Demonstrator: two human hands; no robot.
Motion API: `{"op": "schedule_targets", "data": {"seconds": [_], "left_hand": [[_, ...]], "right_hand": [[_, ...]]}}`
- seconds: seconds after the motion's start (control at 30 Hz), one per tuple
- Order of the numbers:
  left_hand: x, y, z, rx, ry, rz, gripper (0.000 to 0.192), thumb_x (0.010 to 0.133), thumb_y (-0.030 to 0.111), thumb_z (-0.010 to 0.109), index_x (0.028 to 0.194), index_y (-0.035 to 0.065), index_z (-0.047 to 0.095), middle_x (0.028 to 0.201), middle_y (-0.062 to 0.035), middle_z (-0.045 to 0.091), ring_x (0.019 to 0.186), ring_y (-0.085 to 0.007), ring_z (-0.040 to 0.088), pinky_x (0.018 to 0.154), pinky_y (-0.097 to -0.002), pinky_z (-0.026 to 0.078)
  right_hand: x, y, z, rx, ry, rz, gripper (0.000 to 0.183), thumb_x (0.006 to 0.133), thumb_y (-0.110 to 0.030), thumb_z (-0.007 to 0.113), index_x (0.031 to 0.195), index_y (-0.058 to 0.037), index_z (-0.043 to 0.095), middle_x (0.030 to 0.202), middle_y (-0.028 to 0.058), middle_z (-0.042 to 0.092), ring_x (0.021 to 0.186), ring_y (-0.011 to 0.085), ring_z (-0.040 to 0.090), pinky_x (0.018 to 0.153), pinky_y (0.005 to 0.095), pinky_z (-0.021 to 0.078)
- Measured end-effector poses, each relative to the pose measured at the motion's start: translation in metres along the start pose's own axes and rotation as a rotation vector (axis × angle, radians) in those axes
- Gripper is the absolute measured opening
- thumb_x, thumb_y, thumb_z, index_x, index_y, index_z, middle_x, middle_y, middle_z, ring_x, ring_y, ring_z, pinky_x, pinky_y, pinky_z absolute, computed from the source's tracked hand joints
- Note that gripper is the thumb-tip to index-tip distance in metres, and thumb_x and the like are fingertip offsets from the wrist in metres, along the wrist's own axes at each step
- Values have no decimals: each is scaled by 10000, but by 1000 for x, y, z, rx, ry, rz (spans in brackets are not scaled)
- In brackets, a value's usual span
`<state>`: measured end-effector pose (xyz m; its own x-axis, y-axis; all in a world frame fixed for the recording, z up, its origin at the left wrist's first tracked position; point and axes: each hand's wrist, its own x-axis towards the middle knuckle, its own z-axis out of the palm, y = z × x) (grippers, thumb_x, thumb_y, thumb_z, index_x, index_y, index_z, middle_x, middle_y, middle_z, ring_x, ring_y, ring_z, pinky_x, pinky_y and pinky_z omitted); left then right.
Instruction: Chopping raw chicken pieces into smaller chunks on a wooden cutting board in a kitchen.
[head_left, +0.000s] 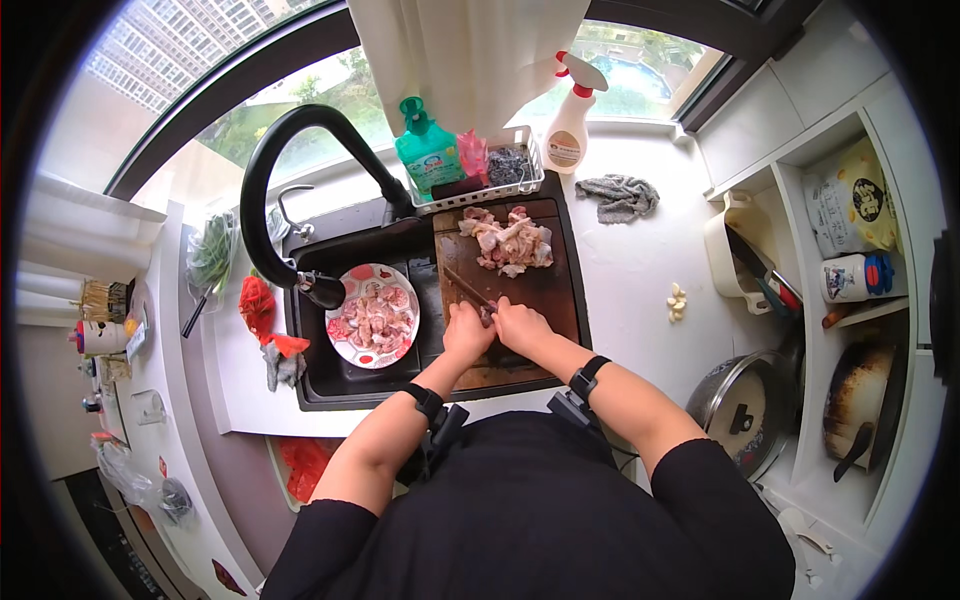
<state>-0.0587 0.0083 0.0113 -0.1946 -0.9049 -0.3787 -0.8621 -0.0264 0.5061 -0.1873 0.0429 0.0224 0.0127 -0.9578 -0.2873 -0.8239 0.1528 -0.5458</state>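
Note:
My left hand (468, 330) and my right hand (520, 322) are close together over a brown wooden cutting board (540, 300) laid across the right of the black sink. Both close on a small dark piece of meat (487, 312) between them; which fingers grip it is partly hidden. A knife (463, 283) lies on the board just beyond my hands, its near end hidden by them. Farther back on the board is a pile of raw meat pieces (511, 238). Cut raw meat (379, 319) fills a patterned plate (365, 361) in the sink, left of my left hand.
A black faucet (259, 172) arches over the sink (429, 375). Behind the board stand a white basket (487, 196), a green pump bottle (429, 154) and a spray bottle (570, 127). A grey cloth (619, 198), garlic cloves (676, 302) and a lidded pan (742, 416) are at the right.

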Motion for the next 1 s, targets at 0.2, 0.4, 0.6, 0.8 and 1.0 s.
{"op": "schedule_targets", "data": {"seconds": [0.2, 0.4, 0.6, 0.8, 1.0], "left_hand": [[13, -18, -5, -84, 16, 31, 332, 764, 202, 665, 975, -11, 522, 918, -216, 632, 910, -415, 620, 774, -471, 498], [20, -15, -25, 74, -82, 108, 294, 780, 167, 619, 985, -26, 531, 928, -263, 653, 908, -418, 634, 794, -493, 501], [22, -38, -41, 54, -196, 118, 311, 758, 164, 629, 929, -76, 531, 934, -316, 633, 926, -439, 626, 811, -485, 502], [14, -72, -60, 234, -142, 145, 265, 775, 148, 630, 978, -12, 570, 867, -246, 647, 863, -410, 637, 765, -466, 509], [22, -35, -27, -117, 25, 489, 167, 782, 89, 600, 943, 66, 565, 995, -196, 568, 919, -410, 584, 757, -478, 503]], "right_hand": [[4, -1, 2, 19, -1, 1, 251, 923, -240, 518, 953, 6, 474, 706, 248, 637, 692, 447, 646, 609, 535, 531], [3, -1, 0, -36, -6, -24, 255, 924, -241, 506, 977, 8, 489, 727, 247, 648, 696, 432, 656, 613, 530, 536], [5, -2, 5, -37, -28, -17, 264, 925, -245, 501, 997, 9, 495, 733, 242, 653, 702, 417, 664, 618, 529, 538], [6, 6, -3, 44, -24, -26, 274, 935, -249, 501, 954, 25, 495, 706, 247, 644, 670, 418, 657, 596, 505, 538], [-14, 5, -48, 379, -11, 133, 328, 953, -265, 502, 971, 62, 483, 650, 251, 621, 531, 367, 639, 493, 442, 524]]}}
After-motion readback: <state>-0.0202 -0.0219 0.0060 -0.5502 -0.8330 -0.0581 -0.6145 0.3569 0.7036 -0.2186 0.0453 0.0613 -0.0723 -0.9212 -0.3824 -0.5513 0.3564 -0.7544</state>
